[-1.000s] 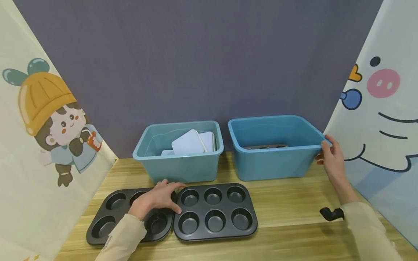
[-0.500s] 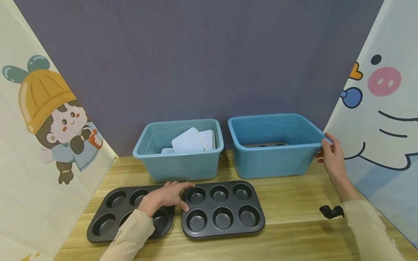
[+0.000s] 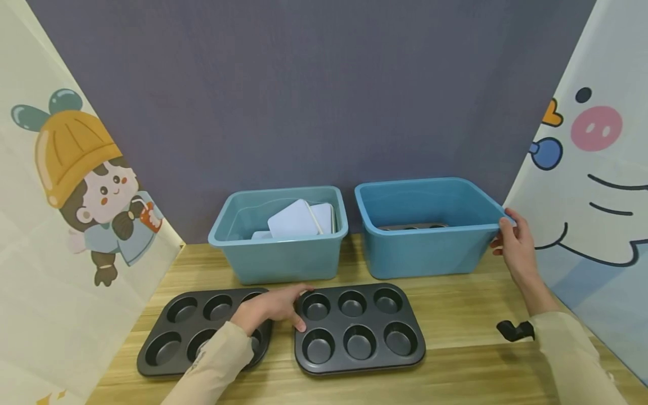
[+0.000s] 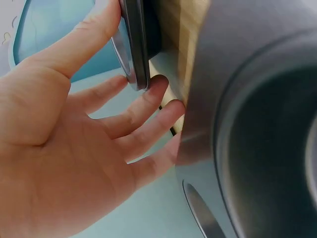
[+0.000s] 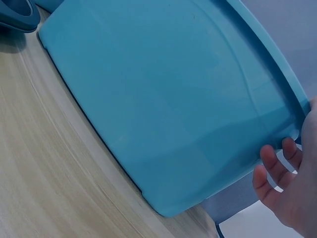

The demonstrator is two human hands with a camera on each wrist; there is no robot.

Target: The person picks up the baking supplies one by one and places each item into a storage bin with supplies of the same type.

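Note:
In the head view my left hand (image 3: 273, 308) grips the left edge of a dark six-cup muffin pan (image 3: 340, 325). The left wrist view shows the thumb on one side of that pan's rim (image 4: 136, 44) and fingertips on the other. Beneath my left forearm lies a second muffin pan (image 3: 189, 327), partly covered by the sleeve. At the far right, my right hand (image 3: 517, 244) holds the right front corner of a blue plastic bin (image 3: 425, 253), thumb up at the rim. From the right wrist, the bin's side (image 5: 148, 99) fills much of the picture.
Left of the blue bin stands a paler teal bin (image 3: 288, 261) with white flat-sided items (image 3: 293, 219) in it. A dark pan edge (image 3: 417, 226) shows inside the blue bin. A dark panel (image 3: 314, 101) rises behind, with printed sheets at both sides.
My left hand has slid the right muffin pan rightward across the table, widening a gap between the two pans. My right hand stays on the blue bin's corner.

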